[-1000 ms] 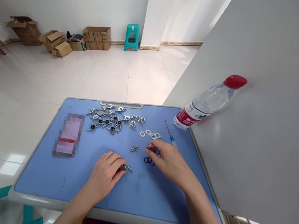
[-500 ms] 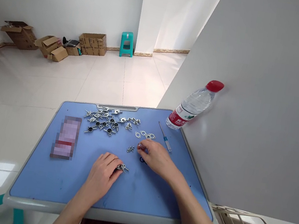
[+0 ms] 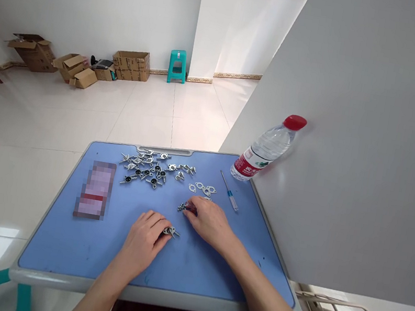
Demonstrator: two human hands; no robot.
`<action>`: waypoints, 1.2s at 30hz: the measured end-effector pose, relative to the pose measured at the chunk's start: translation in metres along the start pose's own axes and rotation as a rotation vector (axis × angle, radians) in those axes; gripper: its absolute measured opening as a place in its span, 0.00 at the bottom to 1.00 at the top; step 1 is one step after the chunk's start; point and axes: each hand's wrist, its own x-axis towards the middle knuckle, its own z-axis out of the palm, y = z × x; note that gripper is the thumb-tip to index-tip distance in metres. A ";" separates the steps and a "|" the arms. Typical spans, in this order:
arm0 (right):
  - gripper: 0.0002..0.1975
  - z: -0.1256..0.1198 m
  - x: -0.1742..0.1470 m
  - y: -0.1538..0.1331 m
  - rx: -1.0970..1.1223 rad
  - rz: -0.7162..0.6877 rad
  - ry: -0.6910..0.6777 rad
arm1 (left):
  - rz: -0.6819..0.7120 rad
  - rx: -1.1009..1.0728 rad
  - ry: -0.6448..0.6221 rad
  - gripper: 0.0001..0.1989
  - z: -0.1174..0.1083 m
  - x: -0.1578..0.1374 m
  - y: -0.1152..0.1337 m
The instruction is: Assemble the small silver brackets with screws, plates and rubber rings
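My left hand (image 3: pixel 147 233) rests on the blue desk with its thumb and fingers closed on a small metal flanged fitting (image 3: pixel 171 231), whose short prongs stick out to the right. My right hand (image 3: pixel 208 219) is beside a small pile of screws (image 3: pixel 182 207), fingertips touching or almost touching it. Pinched in those fingers is a small reddish, see-through object (image 3: pixel 191 207), mostly covered, so its kind is unclear. Behind the right hand lie several flat oval metal plates (image 3: pixel 202 188). More metal fittings (image 3: pixel 147 169), some with black round centres, are heaped farther back.
A screwdriver (image 3: pixel 230 193) with a clear and blue handle lies at the right. Near the desk's right back corner, a water bottle (image 3: pixel 266 147) stands by a grey panel (image 3: pixel 352 148). A blurred purple rectangle (image 3: pixel 95 191) lies on the left. Cardboard boxes (image 3: pixel 131 65) and a teal stool (image 3: pixel 177 66) are beyond.
My right hand has moved slightly left, bringing the reddish object to the screws. The black rings seen beneath it are now covered. My left hand keeps its hold on the fitting.
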 end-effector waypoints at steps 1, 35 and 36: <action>0.03 0.000 0.000 0.000 -0.010 -0.004 0.002 | -0.001 0.000 -0.002 0.04 0.000 0.000 0.000; 0.08 -0.001 -0.023 -0.013 -0.061 -0.433 -0.117 | -0.011 0.011 -0.020 0.04 0.001 -0.003 0.001; 0.09 -0.001 -0.023 -0.013 -0.064 -0.430 -0.116 | -0.009 0.013 -0.020 0.04 0.001 -0.003 0.001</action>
